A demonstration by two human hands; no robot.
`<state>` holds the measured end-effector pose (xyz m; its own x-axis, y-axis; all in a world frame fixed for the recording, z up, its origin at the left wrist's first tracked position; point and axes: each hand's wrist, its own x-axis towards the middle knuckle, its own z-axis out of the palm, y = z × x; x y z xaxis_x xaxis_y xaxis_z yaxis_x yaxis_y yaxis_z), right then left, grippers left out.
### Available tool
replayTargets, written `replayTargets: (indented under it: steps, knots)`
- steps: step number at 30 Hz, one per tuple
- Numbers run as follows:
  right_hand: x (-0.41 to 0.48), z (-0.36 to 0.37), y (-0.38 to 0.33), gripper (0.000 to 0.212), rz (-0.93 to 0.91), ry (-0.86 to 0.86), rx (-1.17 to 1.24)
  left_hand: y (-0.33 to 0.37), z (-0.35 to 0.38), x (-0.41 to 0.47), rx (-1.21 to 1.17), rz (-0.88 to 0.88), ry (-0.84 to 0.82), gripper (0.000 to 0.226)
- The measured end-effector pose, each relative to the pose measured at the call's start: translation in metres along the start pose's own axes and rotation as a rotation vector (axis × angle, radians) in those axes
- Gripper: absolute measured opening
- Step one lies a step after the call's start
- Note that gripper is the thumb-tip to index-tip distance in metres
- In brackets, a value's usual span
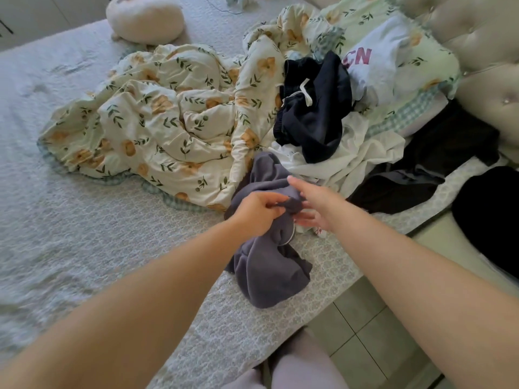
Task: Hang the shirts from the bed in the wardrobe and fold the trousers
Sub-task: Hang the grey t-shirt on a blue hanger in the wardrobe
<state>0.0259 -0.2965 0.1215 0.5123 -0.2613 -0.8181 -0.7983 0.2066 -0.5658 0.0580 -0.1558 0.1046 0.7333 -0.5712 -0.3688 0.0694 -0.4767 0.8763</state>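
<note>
Bedroom's a bit of a mess, lol. My bed (84, 192) has a pale textured spread on it, with a crumpled floral duvet (168, 122) across the middle of the frame and a round cushion (144, 19) at the upper left. Upper right is the tufted headboard (477, 26), and tiled floor (373, 332) shows at the lower right.

The clothes pile sits right of centre. There's a white shirt (379, 60) with red letters on top of the duvet. Navy trousers (314, 113) with a white drawstring are just below it, lying over a white garment (359, 155). A black garment (435, 169) trails off toward the right edge.

Closest to me, near the bed's edge, is the grey garment (269, 270), all bunched up, with thin white piping. Can't tell if it's a top or bottoms.

My left hand (257, 213) has its fingers curled and is pinching a fold of it between thumb and fingertips. My right hand (314, 206) is just beside that fold, fingers straight and loosely spread, not gripping anything.
</note>
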Motion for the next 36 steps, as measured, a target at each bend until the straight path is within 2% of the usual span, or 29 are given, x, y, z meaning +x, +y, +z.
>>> replayTargets:
  steps: [2,4,8,10,13,14,16,17,18,20,21,23,27,30,31,33,36]
  knots:
    - [0.007,0.008,0.004,0.033,-0.005,0.003,-0.062,-0.004,0.007,-0.01,0.055,0.008,-0.043,0.026]
    - [0.012,0.012,0.009,0.038,-0.063,0.101,-0.125,-0.009,0.009,-0.017,0.059,-0.006,-0.08,0.025]
    - [0.009,0.016,0.01,0.038,-0.239,0.151,-0.271,-0.01,-0.001,-0.024,-0.143,-0.151,-0.107,0.011]
    - [0.001,0.017,0.008,0.034,-0.37,0.159,-0.358,-0.008,-0.007,-0.022,-0.209,-0.243,0.04,0.022]
    - [-0.016,0.01,0.001,0.03,-0.537,0.171,-0.354,-0.008,-0.023,-0.013,-0.09,-0.4,0.403,0.032]
    - [-0.02,0.006,-0.002,0.028,-0.57,0.146,-0.332,-0.005,-0.027,-0.012,-0.18,-0.491,0.431,0.046]
    - [-0.031,0.0,-0.008,0.025,-0.602,0.056,-0.28,0.007,-0.031,-0.011,-0.546,-0.666,0.357,0.081]
    - [-0.036,-0.004,-0.01,0.027,-0.602,0.013,-0.257,0.013,-0.031,-0.009,-0.697,-0.685,0.307,0.087]
    - [-0.04,-0.007,-0.012,0.029,-0.596,-0.029,-0.242,0.018,-0.031,-0.007,-0.789,-0.671,0.269,0.083]
    - [-0.049,-0.015,-0.015,0.034,-0.592,-0.108,-0.227,0.028,-0.031,-0.003,-0.857,-0.611,0.238,0.056]
    - [-0.052,-0.019,-0.016,0.035,-0.597,-0.131,-0.223,0.033,-0.031,-0.002,-0.87,-0.595,0.223,0.042]
    - [-0.06,-0.03,-0.019,0.035,-0.617,-0.122,-0.212,0.045,-0.034,-0.003,-0.85,-0.557,0.242,0.027]
    - [-0.066,-0.05,-0.028,0.03,-0.656,0.165,-0.311,0.069,-0.05,0.001,-0.546,-0.293,0.38,0.031]
    - [-0.066,-0.056,-0.032,0.027,-0.607,0.317,-0.38,0.091,-0.06,0.002,-0.349,-0.072,0.438,0.02]
    - [-0.068,-0.055,-0.033,0.029,-0.577,0.315,-0.415,0.097,-0.06,0.001,-0.335,-0.031,0.444,0.012]
    - [-0.07,-0.05,-0.031,0.031,-0.525,0.259,-0.433,0.104,-0.057,-0.003,-0.322,0.028,0.436,0.012]
    - [-0.074,-0.033,-0.026,0.019,-0.391,0.107,-0.15,0.113,-0.052,-0.006,-0.42,0.055,0.367,0.016]
